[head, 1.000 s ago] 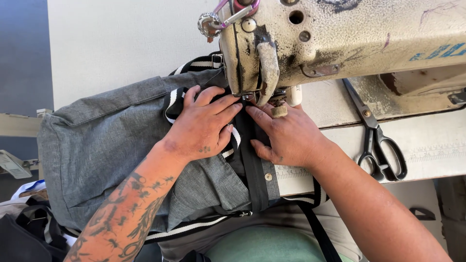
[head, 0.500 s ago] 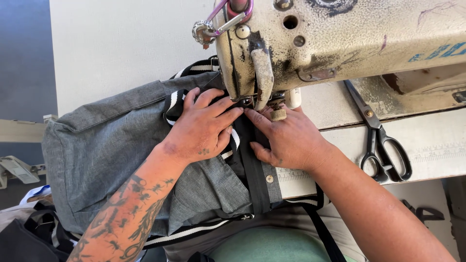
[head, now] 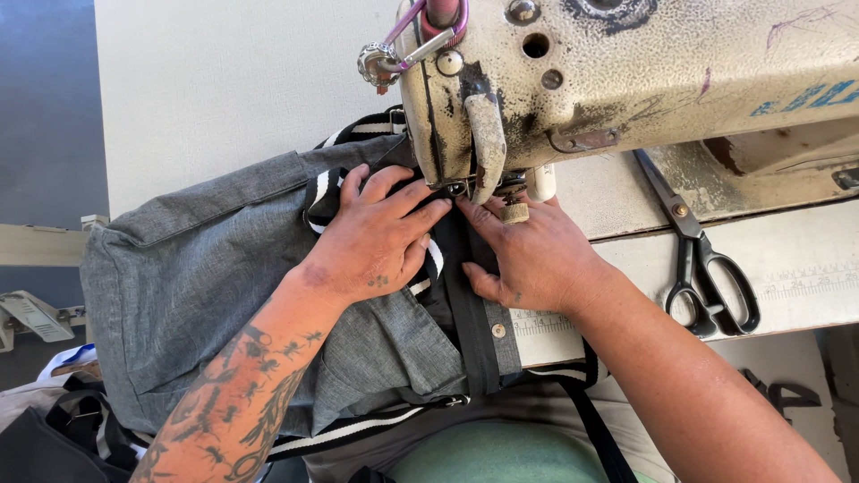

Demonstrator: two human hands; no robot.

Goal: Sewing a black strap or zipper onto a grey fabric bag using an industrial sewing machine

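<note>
Little has moved: left hand [head: 380,237] and right hand [head: 537,259] still press flat, fingers spread, on the grey bag [head: 206,286] at centre; sewing machine [head: 626,80] overhangs above, scissors [head: 702,259] lie right on the desk [head: 224,80].

Worn cream sewing machine head [head: 626,80] overhangs the needle zone; both hands sit pressed under its front end, no gap between them there. Left hand [head: 376,237] and right hand [head: 537,259] flat on the grey woven fabric bag [head: 197,277] with its black strap [head: 470,313], fingertips touching. Black-handled scissors [head: 702,259] block the table to the right of the right forearm. Bare white tabletop [head: 233,80] upper left is open for approach. Right of the scissors, a bare strip along the table edge.
</note>
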